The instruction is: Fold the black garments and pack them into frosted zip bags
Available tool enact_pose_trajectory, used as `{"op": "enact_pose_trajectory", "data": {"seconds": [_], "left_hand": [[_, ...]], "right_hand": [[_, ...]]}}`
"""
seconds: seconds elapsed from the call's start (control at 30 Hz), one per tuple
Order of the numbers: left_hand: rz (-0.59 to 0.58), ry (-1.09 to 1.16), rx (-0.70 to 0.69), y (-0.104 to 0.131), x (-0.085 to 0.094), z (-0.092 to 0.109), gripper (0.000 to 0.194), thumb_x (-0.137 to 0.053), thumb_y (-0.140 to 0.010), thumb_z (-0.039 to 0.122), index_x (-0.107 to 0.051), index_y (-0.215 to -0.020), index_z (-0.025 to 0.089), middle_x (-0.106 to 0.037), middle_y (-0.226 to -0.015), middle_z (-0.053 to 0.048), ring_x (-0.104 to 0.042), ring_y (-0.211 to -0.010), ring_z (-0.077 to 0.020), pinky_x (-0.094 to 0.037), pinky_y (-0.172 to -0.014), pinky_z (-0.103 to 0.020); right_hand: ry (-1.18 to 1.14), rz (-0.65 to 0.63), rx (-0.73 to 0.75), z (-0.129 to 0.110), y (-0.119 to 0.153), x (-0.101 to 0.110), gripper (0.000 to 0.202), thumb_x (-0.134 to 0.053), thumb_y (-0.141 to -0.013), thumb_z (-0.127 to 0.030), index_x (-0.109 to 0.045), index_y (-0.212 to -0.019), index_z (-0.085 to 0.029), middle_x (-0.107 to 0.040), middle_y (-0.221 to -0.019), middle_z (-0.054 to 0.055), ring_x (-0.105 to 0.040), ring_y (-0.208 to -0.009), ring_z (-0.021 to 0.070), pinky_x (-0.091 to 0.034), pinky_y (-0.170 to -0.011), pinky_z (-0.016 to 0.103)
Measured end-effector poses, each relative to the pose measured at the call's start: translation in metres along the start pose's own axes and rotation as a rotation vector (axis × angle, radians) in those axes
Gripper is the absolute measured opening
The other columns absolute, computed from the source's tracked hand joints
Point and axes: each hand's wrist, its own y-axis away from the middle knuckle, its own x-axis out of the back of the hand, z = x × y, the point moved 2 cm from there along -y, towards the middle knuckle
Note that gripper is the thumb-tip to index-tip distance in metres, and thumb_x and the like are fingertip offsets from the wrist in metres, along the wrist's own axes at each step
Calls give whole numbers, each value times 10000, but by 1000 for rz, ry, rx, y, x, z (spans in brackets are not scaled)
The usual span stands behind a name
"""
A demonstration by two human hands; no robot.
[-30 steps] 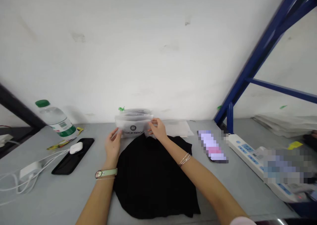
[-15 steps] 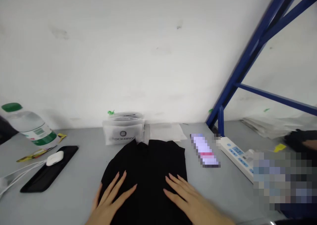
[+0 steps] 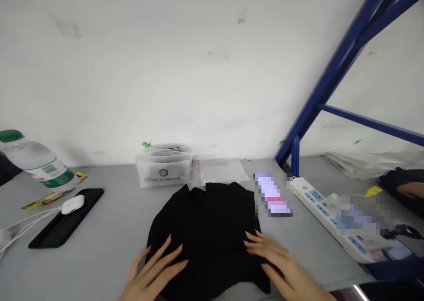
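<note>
A piece of black cloth (image 3: 212, 235) lies spread on the grey table before me; what kind of garment it is I cannot tell. My left hand (image 3: 155, 270) rests on its left side, fingers stretched and spread over the fabric. On the right edge lies my right hand (image 3: 281, 261), also with its fingers apart. Just beyond the cloth stands a row of frosted zip pouches (image 3: 164, 173) printed ROCKBROS. A flat white packet (image 3: 221, 171) is beside them against the wall.
To the left are a water bottle (image 3: 43, 164), a black phone (image 3: 82, 217) and a white earphone case (image 3: 73, 204) with cables. A lit phone (image 3: 273, 195), a power strip (image 3: 326, 217) and a blue metal frame (image 3: 308, 111) stand right. Another person's arm (image 3: 410, 193) shows far right.
The black cloth has shifted to the right, and its lower edge now shows near me. My right hand has moved right to the cloth's edge. My view has tilted slightly down.
</note>
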Motion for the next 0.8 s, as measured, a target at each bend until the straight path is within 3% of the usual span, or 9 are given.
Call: {"op": "enact_pose_trajectory", "data": {"seconds": [0.07,0.2,0.3,0.43,0.63,0.7,0.8], "left_hand": [[97,41,72,1,6,-3,502,-619,-863,316,-552,-1346,437,-664,-1303,28,-624,-1208,-263,-495,-1027,-415],[282,140,262,-3,10,-8,245,-565,-908,432,-698,-1105,372,-757,-1104,24,-707,-992,-232,-544,-894,-335],[347,187,405,-10,3,-13,282,-503,-929,507,-700,-939,305,-765,-906,-8,-701,-805,-235,-524,-788,-354],[340,175,548,-21,-7,-16,352,-474,-927,570,-639,-867,266,-694,-716,-2,-637,-642,-221,-440,-771,-392],[345,29,620,-25,-7,-9,370,-454,-905,584,-612,-816,261,-538,-591,15,-559,-590,-213,-387,-706,-367],[326,-16,639,-25,-6,-9,347,-468,-892,564,-618,-827,258,-517,-597,14,-558,-613,-222,-383,-682,-357],[290,-14,690,-30,0,-20,308,-565,-817,524,-646,-922,247,-609,-751,-30,-604,-752,-272,-409,-689,-375]], "right_hand": [[-37,116,-33,5,-5,-5,305,-459,-976,-255,-658,-1195,-329,-655,-1297,65,-561,-1276,265,-493,-1055,492],[-66,363,-79,8,-23,-12,205,-471,-977,-320,-657,-1012,-240,-722,-945,96,-703,-890,251,-596,-789,390],[-4,453,-102,10,-35,-17,204,-471,-978,-346,-624,-978,-211,-702,-864,89,-697,-783,240,-583,-717,367],[179,459,-114,14,-45,-23,244,-402,-1001,-333,-595,-1042,-190,-716,-916,117,-706,-831,269,-567,-717,385],[430,387,-190,16,-48,-31,261,-351,-1003,-327,-568,-1025,-183,-706,-801,105,-692,-652,280,-514,-556,378],[438,377,-200,16,-47,-31,240,-366,-991,-316,-556,-1042,-180,-696,-813,105,-689,-666,279,-513,-556,377],[412,394,-189,15,-53,-21,233,-450,-936,-289,-544,-1120,-181,-671,-960,130,-679,-799,284,-535,-625,390]]}}
